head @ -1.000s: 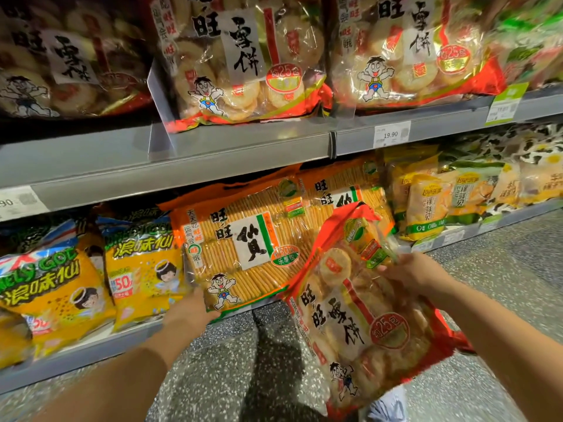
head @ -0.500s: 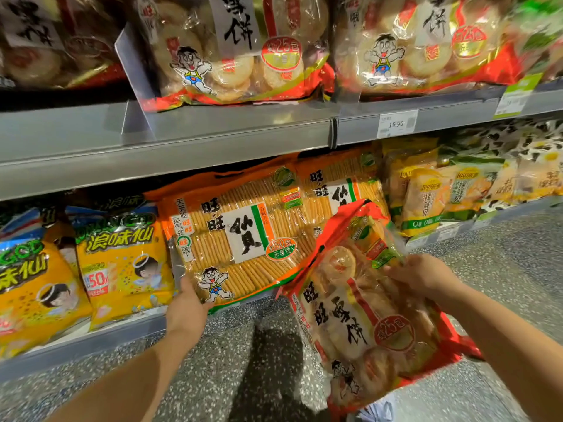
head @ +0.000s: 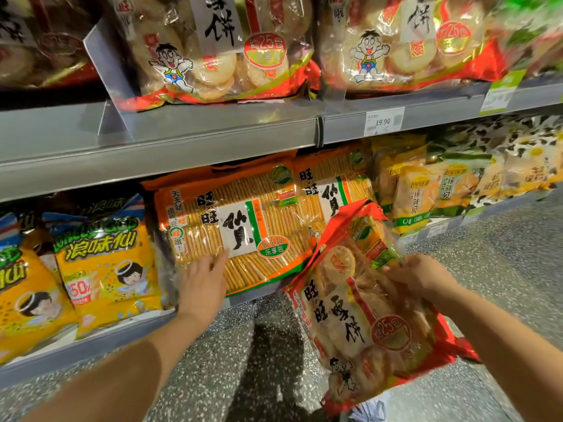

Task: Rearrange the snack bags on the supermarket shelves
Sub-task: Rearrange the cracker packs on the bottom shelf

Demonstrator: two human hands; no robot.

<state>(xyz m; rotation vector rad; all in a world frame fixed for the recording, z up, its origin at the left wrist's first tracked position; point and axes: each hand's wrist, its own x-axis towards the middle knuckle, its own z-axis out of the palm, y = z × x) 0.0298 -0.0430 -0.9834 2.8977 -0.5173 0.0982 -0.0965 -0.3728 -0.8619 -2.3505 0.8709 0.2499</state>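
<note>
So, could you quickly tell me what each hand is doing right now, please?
Left hand: open, fingers flat against the orange cracker bag.
Right hand: closed, gripping the red rice-cracker bag by its upper part.

We see a left forearm [head: 122,370] and a right forearm [head: 502,339], both bare from the wrist to the lower edge of the view. The left hand [head: 202,281] and the right hand [head: 417,275] are bare as well, wrists and fingers alike. Low at the bottom edge shows a small pale blue-and-white patch [head: 370,408], cloth or shoe; we cannot tell which.
</note>
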